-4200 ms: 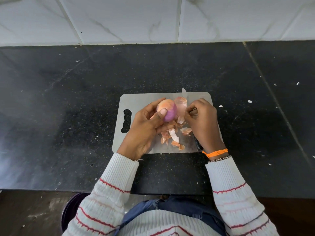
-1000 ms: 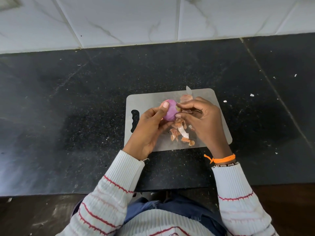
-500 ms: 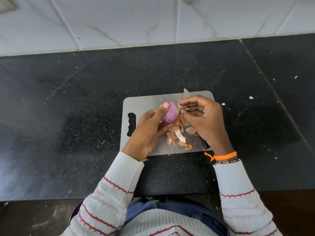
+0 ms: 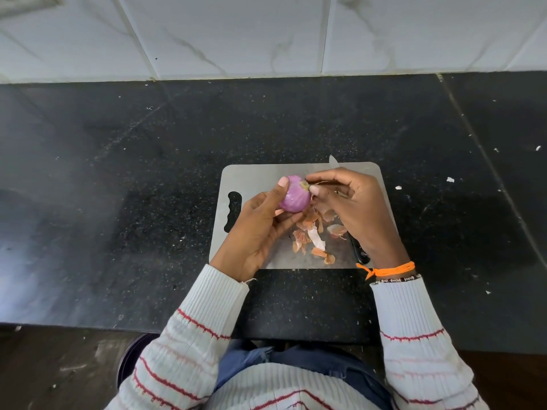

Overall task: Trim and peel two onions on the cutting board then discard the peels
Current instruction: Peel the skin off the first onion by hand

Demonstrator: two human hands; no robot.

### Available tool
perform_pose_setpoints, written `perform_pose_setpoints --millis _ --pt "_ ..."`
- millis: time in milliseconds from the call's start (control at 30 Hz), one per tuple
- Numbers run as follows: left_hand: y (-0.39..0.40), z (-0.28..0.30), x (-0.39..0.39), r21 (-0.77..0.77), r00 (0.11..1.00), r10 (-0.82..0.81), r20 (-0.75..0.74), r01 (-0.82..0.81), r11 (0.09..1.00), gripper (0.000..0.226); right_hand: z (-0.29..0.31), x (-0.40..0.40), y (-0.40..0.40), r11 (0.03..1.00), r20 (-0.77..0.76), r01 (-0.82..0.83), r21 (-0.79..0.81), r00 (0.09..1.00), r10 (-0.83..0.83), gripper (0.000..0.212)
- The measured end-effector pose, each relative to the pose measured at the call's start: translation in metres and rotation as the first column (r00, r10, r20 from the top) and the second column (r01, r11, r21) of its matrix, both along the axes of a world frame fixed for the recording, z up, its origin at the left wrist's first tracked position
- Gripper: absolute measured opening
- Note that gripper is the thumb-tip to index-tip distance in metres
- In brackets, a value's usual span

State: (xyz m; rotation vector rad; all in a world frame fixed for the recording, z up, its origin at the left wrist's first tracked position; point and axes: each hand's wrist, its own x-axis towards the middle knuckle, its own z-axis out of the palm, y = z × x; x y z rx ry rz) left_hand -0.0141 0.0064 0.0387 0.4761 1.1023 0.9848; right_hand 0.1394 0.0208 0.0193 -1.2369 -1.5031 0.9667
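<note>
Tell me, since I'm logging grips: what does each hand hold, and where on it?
The left hand cups the onion around its rounded body. The right hand pinches at the onion's end, apparently on a wisp of skin there.

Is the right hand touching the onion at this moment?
Touching. The head view shows the right hand with its thumb and forefinger tips pressed against the root end of the onion, which the left hand holds above the cutting board.
</note>
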Motion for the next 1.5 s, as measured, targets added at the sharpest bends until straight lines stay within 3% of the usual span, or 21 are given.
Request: perform_pose_setpoints --millis 200,400,600,733,900,1100,1233,1367,1500 --pt "-0.003 0.0 -0.003 0.001 1.0 -0.006 -0.01 0.006 1.0 0.049 -0.002 -0.001 -0.003 1.0 -0.058 0.024 -0.01 0.998 -0.025 0.016" --pt "-0.008 -0.006 -0.007 0.025 0.999 0.005 -0.039 -0.004 1.0 0.051 -0.003 -0.009 -0.004 0.996 0.14 -0.019 0.087 0.99 0.007 0.011" --pt "-0.006 -0.003 -0.011 0.042 0.998 0.055 -0.018 -0.054 0.998 0.049 -0.003 -0.008 -0.007 1.0 -0.003 0.006 0.018 1.0 -0.006 0.011" --pt "-0.006 -0.004 -0.011 0.032 0.998 0.042 -0.048 -0.04 0.999 0.051 -0.001 -0.008 -0.01 0.999 0.003 0.014 0.04 1.0 -0.014 0.019" --pt "-0.005 -0.006 -0.009 0.031 0.999 0.034 -0.034 -0.033 0.999 0.068 -0.003 -0.011 -0.009 0.98 0.102 0.036 0.194 0.993 -0.056 0.017" --pt "-0.005 -0.005 -0.005 0.043 0.997 0.059 -0.048 -0.057 0.997 0.064 -0.005 -0.012 -0.004 0.915 0.223 0.037 0.401 0.965 -0.137 0.007" --pt "-0.006 -0.005 -0.002 0.023 0.997 0.052 -0.05 -0.051 0.998 0.047 -0.006 -0.011 -0.003 0.912 0.273 0.014 0.409 0.952 -0.137 0.007" --pt "-0.007 -0.006 0.002 0.027 0.999 0.035 -0.029 -0.034 0.999 0.052 -0.008 -0.009 -0.002 0.918 0.277 0.029 0.397 0.949 -0.149 0.008" --pt "-0.009 -0.005 0.001 0.071 0.998 0.041 -0.045 -0.038 0.997 0.042 -0.012 -0.004 0.0 0.961 0.225 0.091 0.26 0.963 -0.152 0.004"
